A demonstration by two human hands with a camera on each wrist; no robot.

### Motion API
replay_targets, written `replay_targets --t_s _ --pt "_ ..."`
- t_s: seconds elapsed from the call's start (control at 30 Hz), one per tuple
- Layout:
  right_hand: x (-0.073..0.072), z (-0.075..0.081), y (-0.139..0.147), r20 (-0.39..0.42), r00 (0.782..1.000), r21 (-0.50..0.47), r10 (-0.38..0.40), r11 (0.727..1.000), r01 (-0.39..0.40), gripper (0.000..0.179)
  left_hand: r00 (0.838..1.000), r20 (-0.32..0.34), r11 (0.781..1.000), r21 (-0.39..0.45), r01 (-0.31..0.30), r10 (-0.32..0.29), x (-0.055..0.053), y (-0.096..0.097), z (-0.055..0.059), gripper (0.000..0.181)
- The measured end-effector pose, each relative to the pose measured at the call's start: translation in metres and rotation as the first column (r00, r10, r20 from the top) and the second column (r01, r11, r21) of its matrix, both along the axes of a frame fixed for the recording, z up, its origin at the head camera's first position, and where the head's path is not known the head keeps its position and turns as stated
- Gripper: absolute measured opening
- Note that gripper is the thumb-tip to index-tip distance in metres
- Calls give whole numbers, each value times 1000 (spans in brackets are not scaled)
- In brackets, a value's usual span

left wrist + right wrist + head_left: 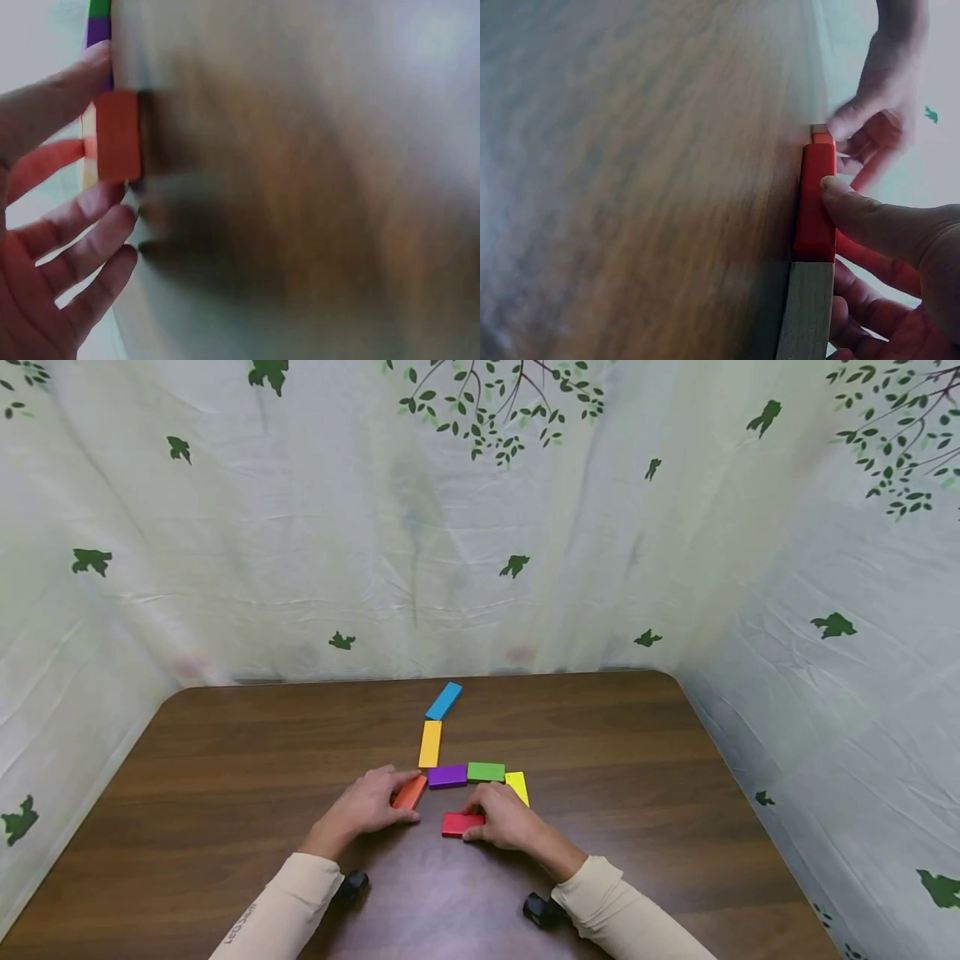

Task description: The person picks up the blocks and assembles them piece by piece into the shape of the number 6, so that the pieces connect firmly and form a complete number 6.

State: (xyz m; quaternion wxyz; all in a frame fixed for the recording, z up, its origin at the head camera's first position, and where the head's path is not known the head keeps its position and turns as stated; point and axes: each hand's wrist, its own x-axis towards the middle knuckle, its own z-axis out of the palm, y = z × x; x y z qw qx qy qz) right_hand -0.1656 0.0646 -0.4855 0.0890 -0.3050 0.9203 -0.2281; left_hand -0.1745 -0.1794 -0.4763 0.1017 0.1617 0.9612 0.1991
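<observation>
My left hand pinches an orange block, its thumb on the near end and its fingers at the far side. In the left wrist view the orange block lies low on the tabletop, between thumb and fingers. My right hand grips a red block that lies flat on the table. The right wrist view shows my thumb pressed to the red block and fingers behind it. A purple block, a green block and a yellow block line up just beyond my hands.
Farther back lie an amber block and a blue block, set end to end. The brown wooden table reaches to a pale curtain with leaf prints. Black wrist cameras hang under both sleeves.
</observation>
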Motion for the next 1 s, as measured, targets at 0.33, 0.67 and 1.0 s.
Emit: replay_targets --t_s 0.33,0.67,1.0 --pt "2 -1 2 3 1000 -11 3 1000 -3 30 998 1 989 -139 55 -55 -6 -3 4 65" --pt "2 -1 3 -15 1000 -8 19 1000 -19 30 988 -114 987 -139 87 -103 -7 -2 -4 62" --pt "-2 -4 7 -23 999 -8 33 999 -33 29 973 -186 982 -150 112 -140 -7 -1 -9 59"
